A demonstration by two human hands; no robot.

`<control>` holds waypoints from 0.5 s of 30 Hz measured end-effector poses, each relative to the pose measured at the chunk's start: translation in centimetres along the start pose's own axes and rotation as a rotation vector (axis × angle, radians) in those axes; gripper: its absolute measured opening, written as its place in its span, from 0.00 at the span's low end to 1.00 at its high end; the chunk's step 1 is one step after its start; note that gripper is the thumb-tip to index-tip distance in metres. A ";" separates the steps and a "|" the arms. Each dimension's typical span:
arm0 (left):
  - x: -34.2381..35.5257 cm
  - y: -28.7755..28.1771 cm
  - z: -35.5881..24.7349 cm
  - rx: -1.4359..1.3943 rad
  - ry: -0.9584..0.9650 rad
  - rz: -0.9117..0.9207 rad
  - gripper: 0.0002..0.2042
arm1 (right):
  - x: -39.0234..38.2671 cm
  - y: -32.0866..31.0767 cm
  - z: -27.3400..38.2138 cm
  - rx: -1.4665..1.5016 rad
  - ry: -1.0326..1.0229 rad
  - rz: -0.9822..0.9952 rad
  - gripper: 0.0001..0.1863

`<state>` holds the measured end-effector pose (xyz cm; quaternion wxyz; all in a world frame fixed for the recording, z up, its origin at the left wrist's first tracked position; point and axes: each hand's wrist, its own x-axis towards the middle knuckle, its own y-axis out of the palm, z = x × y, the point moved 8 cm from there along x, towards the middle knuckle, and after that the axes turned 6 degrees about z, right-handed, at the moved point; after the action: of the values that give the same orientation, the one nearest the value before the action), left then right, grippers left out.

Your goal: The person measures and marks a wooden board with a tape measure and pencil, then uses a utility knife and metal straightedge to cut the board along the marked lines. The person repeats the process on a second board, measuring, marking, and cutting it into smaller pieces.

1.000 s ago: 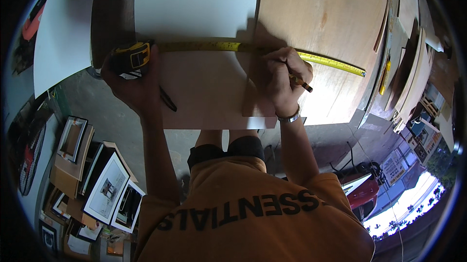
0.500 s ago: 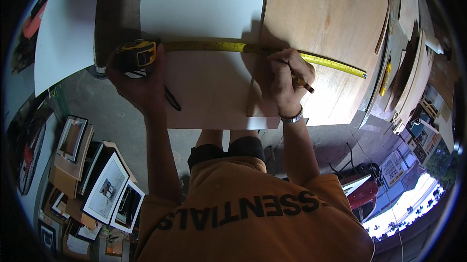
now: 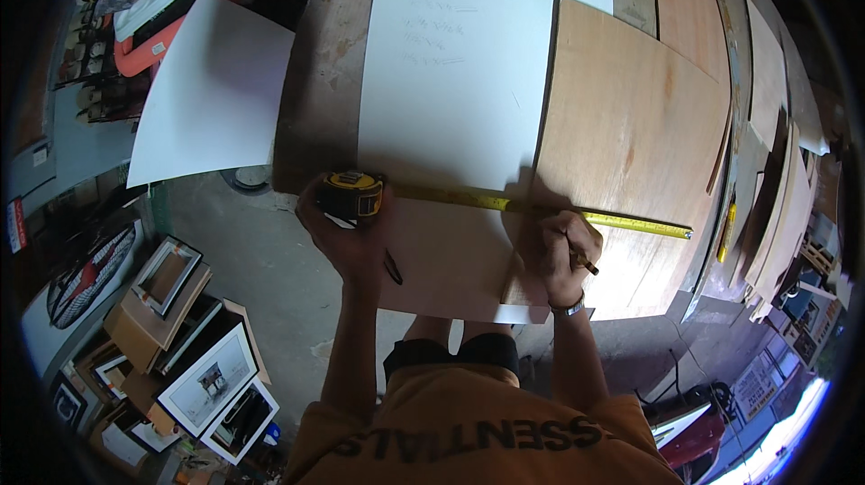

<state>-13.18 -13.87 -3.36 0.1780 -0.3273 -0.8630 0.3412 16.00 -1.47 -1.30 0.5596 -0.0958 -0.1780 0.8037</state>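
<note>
A head-worn fisheye looks down past the orange shirt (image 3: 396, 404) onto the nearby worktable (image 3: 326, 89).

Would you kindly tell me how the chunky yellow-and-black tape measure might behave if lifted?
The yellow-and-black tape measure may feel heavy for its size, as its bulk fills much of the left hand. Its thin yellow blade, drawn far out, would probably sag or bend if raised.

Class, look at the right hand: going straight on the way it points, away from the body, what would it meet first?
The right hand would probably meet the yellow tape blade first, running across the plywood sheet just ahead; depth is unclear, so hand and blade may already touch.
</note>
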 end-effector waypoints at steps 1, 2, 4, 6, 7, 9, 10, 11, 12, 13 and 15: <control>0.0 0.0 -0.2 0.013 0.010 -0.002 0.39 | 0.0 -0.1 0.1 -0.005 -0.006 -0.005 0.02; -0.1 -0.1 -0.3 0.026 0.021 -0.003 0.38 | 0.0 0.0 -0.1 -0.021 0.015 0.011 0.02; -0.1 -0.1 -0.3 0.026 0.025 0.000 0.38 | -0.1 0.0 -0.5 -0.030 0.043 0.010 0.02; -0.2 0.0 -0.1 0.001 0.002 0.012 0.39 | -0.2 0.0 -0.6 -0.035 0.015 0.015 0.03; -0.2 0.0 -0.1 0.002 0.010 0.015 0.39 | -0.3 -0.1 -0.7 -0.036 0.000 0.027 0.03; -0.2 0.0 -0.2 0.003 0.030 0.017 0.40 | -0.5 -0.6 -1.1 0.006 0.006 0.013 0.04; -0.1 0.0 -0.1 0.000 0.023 0.018 0.40 | -0.6 -0.9 -1.4 0.051 0.028 -0.011 0.04; -0.1 0.0 -0.1 -0.001 0.015 0.021 0.40 | -0.7 -1.3 -1.7 0.096 0.052 -0.034 0.05; -0.1 0.0 0.0 -0.004 0.005 0.023 0.40 | -0.8 -1.3 -2.0 0.113 0.068 -0.025 0.05; 0.0 0.0 -0.1 0.002 0.012 0.023 0.40 | -0.9 -1.3 -2.1 0.128 0.083 -0.017 0.06; 0.0 0.0 -0.3 0.006 0.027 0.014 0.40 | -0.9 -1.3 -1.8 0.056 0.056 -0.021 0.05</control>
<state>-13.00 -13.77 -3.10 0.1882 -0.3374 -0.8572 0.3406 18.11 -1.59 -2.47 0.5754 -0.1006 -0.1406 0.7994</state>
